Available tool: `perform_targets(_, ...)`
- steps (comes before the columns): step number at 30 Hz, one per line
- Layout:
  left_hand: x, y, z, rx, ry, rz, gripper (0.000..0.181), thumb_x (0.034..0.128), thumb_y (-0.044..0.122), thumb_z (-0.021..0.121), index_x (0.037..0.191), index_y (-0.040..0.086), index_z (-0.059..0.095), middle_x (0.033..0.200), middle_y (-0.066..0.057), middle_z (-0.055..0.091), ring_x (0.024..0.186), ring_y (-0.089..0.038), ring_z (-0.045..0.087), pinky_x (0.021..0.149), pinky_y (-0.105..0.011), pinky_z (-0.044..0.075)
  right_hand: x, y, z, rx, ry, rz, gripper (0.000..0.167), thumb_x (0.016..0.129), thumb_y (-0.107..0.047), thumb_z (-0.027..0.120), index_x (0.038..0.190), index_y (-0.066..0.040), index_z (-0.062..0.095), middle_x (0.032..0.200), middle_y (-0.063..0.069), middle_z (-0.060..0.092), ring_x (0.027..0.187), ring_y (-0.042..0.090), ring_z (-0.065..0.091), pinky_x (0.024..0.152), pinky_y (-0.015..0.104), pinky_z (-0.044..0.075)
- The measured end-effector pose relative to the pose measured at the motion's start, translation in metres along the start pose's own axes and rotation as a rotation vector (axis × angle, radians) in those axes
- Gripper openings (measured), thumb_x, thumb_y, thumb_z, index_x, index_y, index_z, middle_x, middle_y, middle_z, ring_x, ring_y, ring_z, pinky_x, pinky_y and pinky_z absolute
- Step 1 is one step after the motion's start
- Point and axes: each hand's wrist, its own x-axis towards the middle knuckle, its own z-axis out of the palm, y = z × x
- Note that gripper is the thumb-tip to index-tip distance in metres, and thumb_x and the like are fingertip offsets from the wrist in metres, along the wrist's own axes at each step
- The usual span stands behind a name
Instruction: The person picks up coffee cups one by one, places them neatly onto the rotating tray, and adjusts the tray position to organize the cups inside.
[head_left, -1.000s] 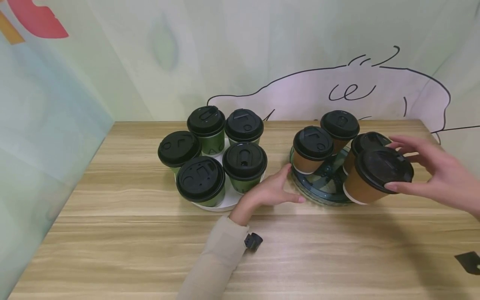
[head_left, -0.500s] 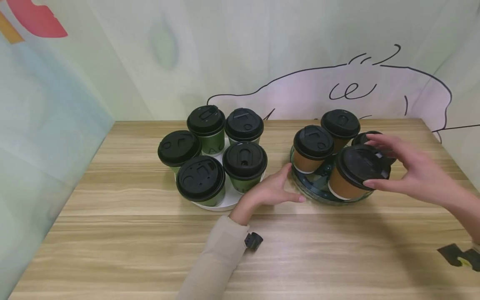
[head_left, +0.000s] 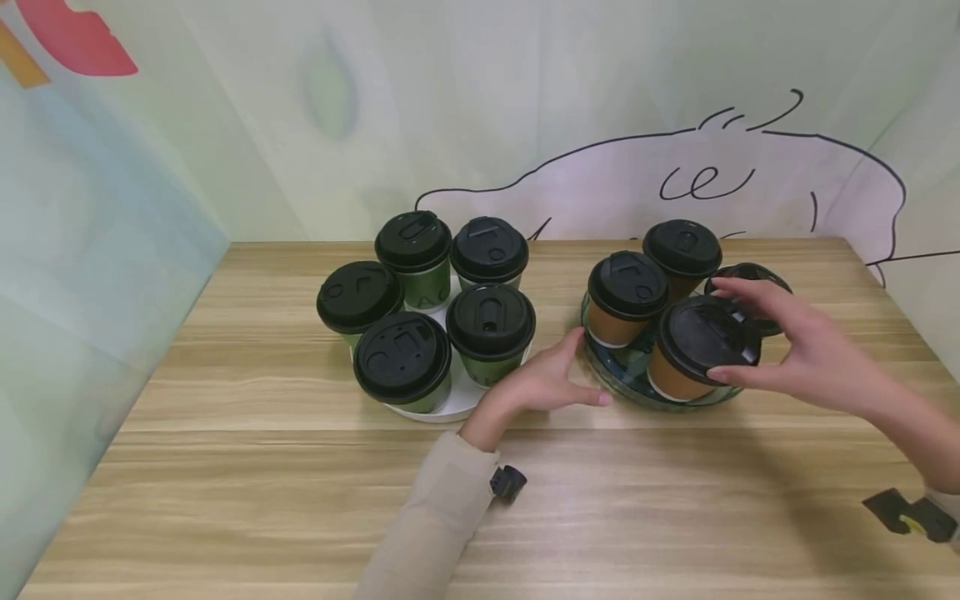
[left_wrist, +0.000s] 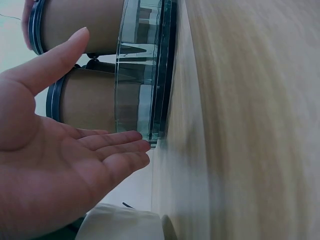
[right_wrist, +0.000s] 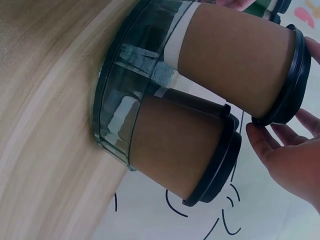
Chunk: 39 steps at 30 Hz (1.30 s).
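Observation:
My right hand [head_left: 802, 350] holds a brown paper cup [head_left: 670, 375] by its black lid, thumb on the near side and fingers behind. In the right wrist view, the held cup's [right_wrist: 232, 57] white base is at the rim of a clear teal round tray [right_wrist: 127, 57], higher than the neighbouring cup's [right_wrist: 175, 142] base. Three other brown lidded cups stand in the tray, one partly hidden by my right hand. At the tray's left side, my left hand [head_left: 551, 379] lies with fingers extended and thumb spread. Its fingertips are against the tray wall in the left wrist view.
Left of the tray, several green cups [head_left: 487, 367] with black lids stand on a white round tray [head_left: 457, 404], close to my left wrist. Behind the wooden table [head_left: 300, 500] hangs a printed backdrop [head_left: 480, 108].
My right hand has carried the brown cup leftward, from the teal tray's right edge to over its near part. The left hand stays in place.

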Motion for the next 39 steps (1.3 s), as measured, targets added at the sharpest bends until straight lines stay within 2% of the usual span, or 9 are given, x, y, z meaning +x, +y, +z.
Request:
perform_targets(5,-0.001,0.001,0.0,0.005,0.004,-0.007,0.095,0.0803,0.033,0.07,0.146,0.004,0.008,0.149,-0.014,0.017,0.134,-0.022,0.022,0.108,-0.032,0.021,-0.001,0.002,0.004,-0.006,-0.014,0.014,0.093,0.055,-0.009,0.087,0.135,-0.01,0.041,0.123,0.009,0.05,0.1,-0.006,0.041,0.082,0.004,0.029)
perform_targets(25,-0.002,0.002,0.0,0.011,0.008,-0.007,0.095,0.08,0.033,0.07,0.146,0.003,0.009,0.149,-0.015,0.018,0.134,-0.023,0.022,0.108,-0.033,0.021,-0.001,0.004,0.012,0.024,-0.016,-0.057,0.091,0.054,-0.007,0.087,0.133,-0.006,0.043,0.125,0.009,0.049,0.107,-0.007,0.041,0.088,0.003,0.03)
perform_targets(39,-0.002,0.002,0.001,0.022,0.012,-0.003,0.095,0.0798,0.034,0.07,0.146,0.003,0.009,0.148,-0.016,0.02,0.134,-0.023,0.024,0.108,-0.033,0.022,-0.002,0.004,0.014,0.025,-0.044,-0.031,0.09,0.057,-0.009,0.086,0.134,-0.007,0.041,0.128,0.013,0.047,0.11,-0.005,0.039,0.087,0.002,0.029)
